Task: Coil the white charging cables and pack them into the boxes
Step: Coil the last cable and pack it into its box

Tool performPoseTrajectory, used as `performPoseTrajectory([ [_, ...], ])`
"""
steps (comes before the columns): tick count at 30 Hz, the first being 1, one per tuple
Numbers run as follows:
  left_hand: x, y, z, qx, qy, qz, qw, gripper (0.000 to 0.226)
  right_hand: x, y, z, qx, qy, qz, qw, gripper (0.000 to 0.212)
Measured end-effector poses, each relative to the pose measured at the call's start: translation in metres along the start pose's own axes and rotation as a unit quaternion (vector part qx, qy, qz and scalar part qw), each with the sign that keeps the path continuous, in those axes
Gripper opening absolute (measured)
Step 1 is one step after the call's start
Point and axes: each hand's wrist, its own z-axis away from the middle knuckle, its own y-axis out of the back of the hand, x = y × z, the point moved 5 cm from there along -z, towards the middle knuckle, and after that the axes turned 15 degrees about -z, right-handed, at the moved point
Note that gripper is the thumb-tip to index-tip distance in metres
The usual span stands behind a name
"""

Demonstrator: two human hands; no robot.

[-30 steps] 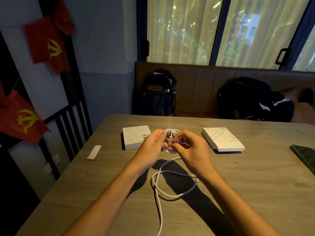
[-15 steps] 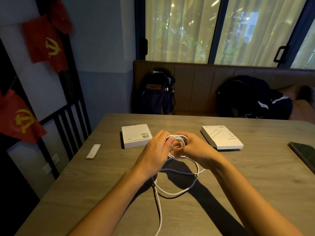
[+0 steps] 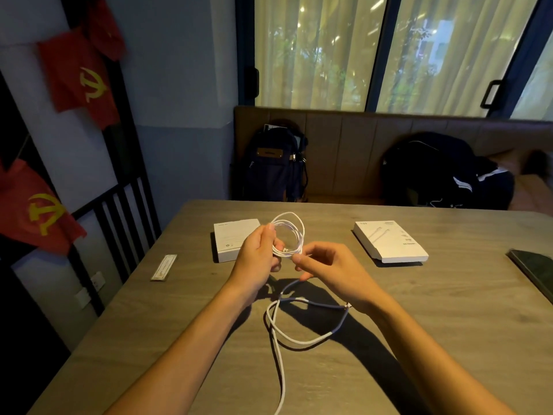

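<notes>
Head view: left hand (image 3: pixel 257 259) at centre, closed on the coiled part of the white cable (image 3: pixel 288 235), thumb and fingers pinching the loops at their lower-left edge; coil stands upright above the desk (image 3: pixel 449 310), several turns, one connector visible near the pinch. Right hand (image 3: pixel 332 271) just at 3 o'clock of the left, thumb and forefinger pinched narrow on the cable strand beside the coil's bottom, other fingers curled loosely. Rest of cable drops from the hands toward 6 o'clock, makes one loose loop flat on the desk btwn the forearms, then runs off the frame's bottom edge. Two white boxes on the desk: left box (image 3: pixel 233 238) at 10 o'clock of the hands, partly behind the left hand; right box (image 3: pixel 392 244) at 2 o'clock, well apart. Small label strip (image 3: pixel 164 267) at 9 o'clock near the desk edge; dark phone (image 3: pixel 535 266) at 3 o'clock, far right edge.
</notes>
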Motion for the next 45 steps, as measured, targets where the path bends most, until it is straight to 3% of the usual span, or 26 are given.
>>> performPoseTrajectory([
  [2, 0.0, -0.004, 0.001, -0.011, 0.014, 0.025, 1.0, 0.037, 0.0, -0.001, -0.001, 0.007, 0.021, 0.004, 1.0, 0.015],
  [6, -0.002, -0.01, 0.004, -0.023, 0.054, 0.101, 0.993, 0.038, -0.001, -0.007, -0.003, 0.008, 0.033, 0.007, 0.999, 0.038],
  [10, 0.0, -0.008, 0.004, -0.027, 0.055, 0.114, 0.992, 0.034, -0.002, -0.008, -0.005, 0.027, 0.048, 0.017, 0.998, 0.024],
  [14, 0.001, 0.004, -0.001, -0.01, 0.05, 0.141, 0.989, 0.032, 0.008, -0.002, -0.005, 0.051, 0.018, 0.116, 0.992, 0.009],
  [17, -0.004, 0.02, -0.008, 0.017, 0.062, 0.119, 0.991, 0.034, 0.011, 0.02, -0.002, 0.133, -0.032, 0.079, 0.987, 0.014],
  [21, -0.005, 0.019, -0.008, -0.021, 0.07, 0.11, 0.991, 0.034, 0.006, 0.044, 0.006, 0.164, -0.083, 0.046, 0.982, 0.025],
  [24, -0.004, 0.017, -0.008, -0.034, 0.075, 0.144, 0.986, 0.034, 0.0, 0.055, 0.014, 0.204, -0.041, 0.012, 0.978, 0.02],
  [27, -0.007, 0.02, -0.01, -0.022, 0.052, 0.048, 0.997, 0.036, -0.02, 0.057, 0.026, 0.251, 0.08, -0.004, 0.965, 0.013],
  [29, -0.008, 0.019, -0.009, -0.006, 0.034, -0.036, 0.999, 0.036, -0.039, 0.047, 0.033, 0.212, 0.162, 0.016, 0.964, 0.012],
  [31, -0.006, 0.013, -0.008, 0.003, 0.012, -0.096, 0.995, 0.037, -0.055, 0.027, 0.034, 0.127, 0.189, 0.048, 0.972, 0.019],
  [34, -0.002, 0.0, -0.003, -0.013, -0.021, -0.132, 0.991, 0.036, -0.065, -0.005, 0.026, 0.031, 0.203, 0.221, 0.953, 0.024],
  [37, 0.001, -0.005, 0.0, -0.024, -0.019, -0.108, 0.994, 0.035, -0.058, -0.017, 0.01, 0.024, 0.212, 0.39, 0.896, 0.021],
  [41, -0.005, -0.002, -0.002, -0.037, 0.028, -0.06, 0.997, 0.036, -0.043, -0.016, -0.001, 0.062, 0.186, 0.469, 0.861, 0.018],
  [43, -0.006, -0.002, -0.003, -0.048, 0.035, -0.041, 0.997, 0.037, -0.037, -0.018, -0.003, 0.04, 0.186, 0.447, 0.874, 0.015],
  [45, -0.005, -0.001, -0.003, -0.05, 0.028, -0.032, 0.998, 0.039, -0.032, -0.02, -0.005, 0.025, 0.141, 0.379, 0.914, 0.011],
])
